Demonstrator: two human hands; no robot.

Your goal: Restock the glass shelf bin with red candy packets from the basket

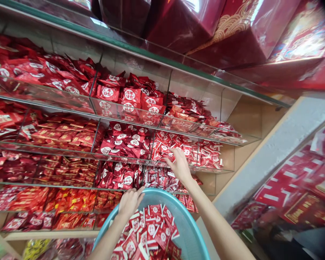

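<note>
A turquoise plastic basket (191, 231) stands low in front of me, with many small red-and-white wrapped packets (151, 229) heaped inside. My left hand (130, 203) is closed over the upper left of its rim, the far fingers partly hidden. Beyond the basket, my right hand (179, 164) reaches up to the shelf front with its fingers apart. Its fingertips are in front of a glass-fronted compartment of similar red-and-white packets (162, 141). I see nothing held in it; whether it touches the packets is unclear.
Glass-fronted shelves (124, 113) in several tiers hold red packets sorted by dividers. Large dark-red boxes (233, 39) sit on the glass shelf above. A wooden side panel (262, 144) bounds the shelves on the right, with red packaged goods (289, 177) beyond it.
</note>
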